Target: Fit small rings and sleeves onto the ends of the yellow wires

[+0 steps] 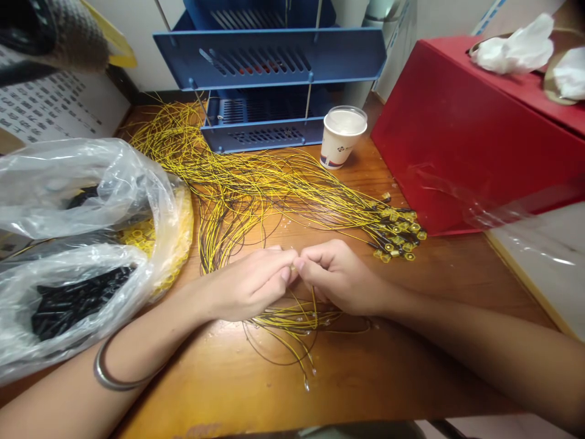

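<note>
My left hand (pixel 256 280) and my right hand (pixel 340 274) meet fingertip to fingertip above the wooden table, both closed in a pinch. A yellow wire (pixel 314 300) runs down from beneath my right fingers. Whatever small part sits between the fingertips is mostly hidden. Just below the hands lies a small bundle of yellow and black wires (pixel 292 321), some with small clear tips (pixel 306 385). Behind the hands a large bundle of similar wires (pixel 256 177) stretches across the table. Its right ends carry black sleeves and yellow hexagonal pieces (pixel 395 231).
At left, open plastic bags (pixel 159 244) hold black tubes (pixel 77 299) and yellow rings (pixel 141 238). A blue tiered rack (pixel 269 61) and a paper cup (pixel 342 137) stand at the back. The red box (pixel 475 140) at right has crumpled tissue (pixel 516 46) on it.
</note>
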A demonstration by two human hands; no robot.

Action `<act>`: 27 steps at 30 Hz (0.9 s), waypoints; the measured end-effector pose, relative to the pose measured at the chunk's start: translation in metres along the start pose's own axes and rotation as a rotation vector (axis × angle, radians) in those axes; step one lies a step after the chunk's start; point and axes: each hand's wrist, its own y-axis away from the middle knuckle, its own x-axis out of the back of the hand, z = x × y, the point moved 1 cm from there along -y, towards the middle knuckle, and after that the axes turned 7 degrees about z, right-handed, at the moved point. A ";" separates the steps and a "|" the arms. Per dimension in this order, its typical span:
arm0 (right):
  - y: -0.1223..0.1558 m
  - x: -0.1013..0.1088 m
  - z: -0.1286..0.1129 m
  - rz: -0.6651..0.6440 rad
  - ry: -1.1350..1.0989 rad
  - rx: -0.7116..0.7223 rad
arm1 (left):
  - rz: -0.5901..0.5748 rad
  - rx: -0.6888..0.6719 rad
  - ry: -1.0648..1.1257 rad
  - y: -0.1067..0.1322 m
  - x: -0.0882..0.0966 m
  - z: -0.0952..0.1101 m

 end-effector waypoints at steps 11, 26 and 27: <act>0.001 0.001 0.001 0.007 0.053 0.064 | -0.020 0.031 0.005 -0.001 0.001 0.002; 0.001 0.002 0.002 0.021 0.235 0.271 | -0.050 0.105 0.063 0.003 0.003 0.002; 0.001 0.002 0.002 0.018 0.232 0.272 | -0.052 0.106 0.068 0.004 0.003 0.002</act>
